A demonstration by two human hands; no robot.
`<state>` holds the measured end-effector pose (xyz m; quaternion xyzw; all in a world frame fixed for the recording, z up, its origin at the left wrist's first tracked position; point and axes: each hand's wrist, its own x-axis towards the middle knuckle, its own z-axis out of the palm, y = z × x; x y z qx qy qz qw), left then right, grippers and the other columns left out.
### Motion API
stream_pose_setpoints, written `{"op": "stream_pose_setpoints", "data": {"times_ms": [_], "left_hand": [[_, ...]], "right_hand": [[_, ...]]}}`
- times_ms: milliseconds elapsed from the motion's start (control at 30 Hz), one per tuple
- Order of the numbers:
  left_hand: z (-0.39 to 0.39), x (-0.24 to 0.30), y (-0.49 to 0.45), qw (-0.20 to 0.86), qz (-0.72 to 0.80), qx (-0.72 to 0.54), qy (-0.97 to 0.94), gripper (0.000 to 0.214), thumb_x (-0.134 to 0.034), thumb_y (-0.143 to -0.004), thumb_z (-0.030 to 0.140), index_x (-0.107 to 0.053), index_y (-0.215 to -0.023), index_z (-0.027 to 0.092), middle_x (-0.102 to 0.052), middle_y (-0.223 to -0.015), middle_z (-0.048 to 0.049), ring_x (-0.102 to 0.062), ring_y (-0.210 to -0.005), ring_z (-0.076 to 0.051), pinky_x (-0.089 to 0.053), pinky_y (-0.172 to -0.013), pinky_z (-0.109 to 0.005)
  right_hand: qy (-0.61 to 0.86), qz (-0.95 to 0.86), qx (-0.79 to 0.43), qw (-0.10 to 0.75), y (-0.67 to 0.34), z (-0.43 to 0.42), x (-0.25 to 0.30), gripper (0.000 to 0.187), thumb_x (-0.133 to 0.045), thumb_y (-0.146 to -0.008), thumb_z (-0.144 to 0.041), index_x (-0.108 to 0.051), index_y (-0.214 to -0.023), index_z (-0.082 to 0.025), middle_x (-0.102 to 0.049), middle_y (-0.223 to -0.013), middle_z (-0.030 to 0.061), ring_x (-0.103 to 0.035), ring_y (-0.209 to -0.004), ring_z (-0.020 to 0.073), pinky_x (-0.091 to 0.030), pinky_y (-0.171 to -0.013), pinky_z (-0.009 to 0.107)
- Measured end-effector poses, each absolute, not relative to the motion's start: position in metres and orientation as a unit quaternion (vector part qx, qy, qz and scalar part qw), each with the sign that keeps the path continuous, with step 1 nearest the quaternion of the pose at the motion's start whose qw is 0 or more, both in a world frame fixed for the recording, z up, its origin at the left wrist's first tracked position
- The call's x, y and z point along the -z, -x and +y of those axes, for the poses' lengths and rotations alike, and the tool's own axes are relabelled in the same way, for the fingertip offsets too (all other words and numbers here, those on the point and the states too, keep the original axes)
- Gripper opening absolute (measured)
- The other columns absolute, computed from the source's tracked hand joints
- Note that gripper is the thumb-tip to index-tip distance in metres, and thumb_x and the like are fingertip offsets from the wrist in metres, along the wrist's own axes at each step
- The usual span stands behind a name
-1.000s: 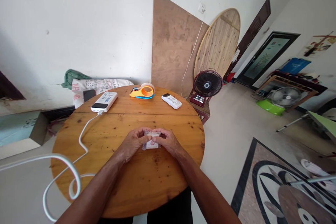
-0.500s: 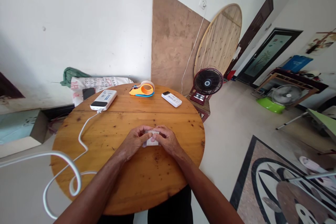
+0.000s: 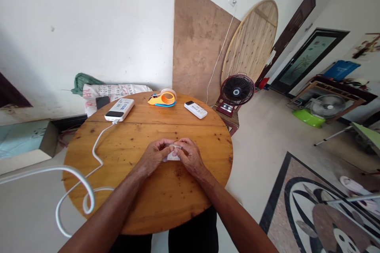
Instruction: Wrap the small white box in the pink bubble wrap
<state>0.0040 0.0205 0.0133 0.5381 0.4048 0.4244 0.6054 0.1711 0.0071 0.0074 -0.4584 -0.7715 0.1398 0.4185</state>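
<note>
Both my hands rest together at the middle of a round wooden table. My left hand and my right hand pinch a small whitish folded packet between their fingertips, and it lies on the table top. Most of the packet is hidden under my fingers, so I cannot tell what it is.
At the table's far side lie a white power bank with a white cable trailing left, an orange tape dispenser and a white remote. A small fan stands on a stool to the right. Boards lean on the wall.
My fingers have closed further over the packet, so less of it shows. The view has drifted slightly; the hands stay at the same spot on the table.
</note>
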Motion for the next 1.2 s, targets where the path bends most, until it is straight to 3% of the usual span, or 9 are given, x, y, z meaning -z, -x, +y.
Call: {"op": "stream_pose_setpoints", "data": {"times_ms": [400,733,900,1200], "left_hand": [[0.024,-0.007,-0.005,0.591,0.395,-0.451,-0.541,0.031,-0.066,-0.071,0.039,-0.063,-0.089,0.014,-0.065,-0.071,-0.0005,-0.05,-0.055,-0.01,-0.038,-0.051,-0.022],[0.023,-0.008,-0.007,0.561,0.414,-0.449,-0.559,0.028,-0.062,-0.074,0.042,-0.063,-0.085,0.016,-0.064,-0.071,0.0002,-0.053,-0.059,-0.012,-0.041,-0.055,-0.024],[0.026,-0.003,-0.007,0.527,0.432,-0.469,-0.562,0.024,-0.059,-0.075,0.038,-0.063,-0.084,0.016,-0.065,-0.079,-0.002,-0.057,-0.071,-0.015,-0.046,-0.068,-0.027],[0.026,-0.005,-0.01,0.46,0.466,-0.461,-0.599,0.023,-0.052,-0.08,0.036,-0.063,-0.084,0.016,-0.065,-0.077,-0.0018,-0.058,-0.072,-0.017,-0.045,-0.069,-0.028]], "right_hand": [[0.467,-0.813,0.053,0.343,-0.165,-0.001,-0.007,0.028,-0.045,-0.094,-0.027,-0.061,-0.115,-0.019,-0.065,-0.104,0.0083,-0.055,-0.093,0.0194,-0.037,-0.081,0.034],[0.491,-0.81,0.077,0.312,-0.162,-0.006,-0.012,0.028,-0.045,-0.093,-0.026,-0.058,-0.118,-0.022,-0.055,-0.123,0.0113,-0.049,-0.107,0.023,-0.033,-0.089,0.038],[0.477,-0.823,0.089,0.294,-0.159,-0.01,-0.013,0.032,-0.044,-0.093,-0.026,-0.056,-0.121,-0.019,-0.052,-0.13,0.0129,-0.047,-0.11,0.025,-0.031,-0.092,0.042],[0.456,-0.833,0.073,0.303,-0.166,-0.008,-0.009,0.035,-0.053,-0.088,-0.034,-0.057,-0.119,-0.019,-0.044,-0.138,0.0137,-0.042,-0.118,0.0265,-0.03,-0.095,0.044]]}}
